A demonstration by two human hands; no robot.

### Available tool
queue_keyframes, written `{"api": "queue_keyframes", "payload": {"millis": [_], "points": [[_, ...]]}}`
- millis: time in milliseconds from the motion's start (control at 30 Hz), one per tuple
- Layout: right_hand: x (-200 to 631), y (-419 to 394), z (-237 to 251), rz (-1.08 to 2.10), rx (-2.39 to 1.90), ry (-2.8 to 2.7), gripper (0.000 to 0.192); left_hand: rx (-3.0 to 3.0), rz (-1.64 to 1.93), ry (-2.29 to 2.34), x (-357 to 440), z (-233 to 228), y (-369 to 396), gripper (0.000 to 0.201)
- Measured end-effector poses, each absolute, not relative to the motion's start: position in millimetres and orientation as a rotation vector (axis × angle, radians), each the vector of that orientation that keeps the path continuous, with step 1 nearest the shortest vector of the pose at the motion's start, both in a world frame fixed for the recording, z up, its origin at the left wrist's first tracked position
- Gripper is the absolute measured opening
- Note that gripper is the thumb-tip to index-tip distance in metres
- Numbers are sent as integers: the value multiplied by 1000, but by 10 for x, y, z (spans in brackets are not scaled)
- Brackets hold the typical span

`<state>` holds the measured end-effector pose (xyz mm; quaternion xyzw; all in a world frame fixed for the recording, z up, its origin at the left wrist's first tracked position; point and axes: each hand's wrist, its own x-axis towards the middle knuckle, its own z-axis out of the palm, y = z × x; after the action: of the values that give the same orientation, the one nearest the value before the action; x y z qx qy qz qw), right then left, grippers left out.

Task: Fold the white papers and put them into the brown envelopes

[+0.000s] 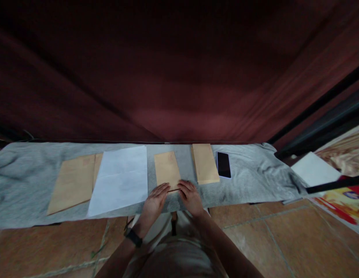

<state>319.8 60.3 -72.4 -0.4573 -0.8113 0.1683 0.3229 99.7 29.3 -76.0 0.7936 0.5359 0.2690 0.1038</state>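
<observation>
A small brown paper envelope point(167, 168) lies flat on the grey cloth in front of me. My left hand point(157, 197) is at its near left corner, fingers closed together on the edge. At the near right corner, my right hand point(191, 195) grips the same edge with its fingers bent. A dark line runs along that edge between the two hands. My thumbs are mostly hidden. Just right of the envelope rests a stack of brown envelopes point(206, 163). To the left is a large white paper sheet point(121, 179), partly covering larger brown envelopes point(73, 181).
A smartphone point(223, 165) lies right of the stack. The grey cloth point(254, 173) is wrinkled at both ends and covers a long narrow surface. Behind it hangs a dark red curtain point(173, 96). Black bars point(335, 184) and a white flat item point(315, 170) are at the right.
</observation>
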Motion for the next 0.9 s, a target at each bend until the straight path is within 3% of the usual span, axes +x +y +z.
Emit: {"api": "queue_keyframes", "payload": {"millis": [200, 333, 500, 900], "points": [[3130, 593, -678, 370, -1290, -2098, 31, 2164, 996, 1687, 1105, -784, 315, 33], [3026, 405, -692, 286, -1131, -2277, 38, 2061, 1100, 1760, 1161, -803, 309, 30], [2908, 210, -737, 265, -1116, -2386, 47, 2021, 1128, 1788, 1186, -782, 280, 29], [3314, 335, -691, 254, -1209, -2339, 46, 1877, 1147, 1858, 1129, -735, 161, 29]]}}
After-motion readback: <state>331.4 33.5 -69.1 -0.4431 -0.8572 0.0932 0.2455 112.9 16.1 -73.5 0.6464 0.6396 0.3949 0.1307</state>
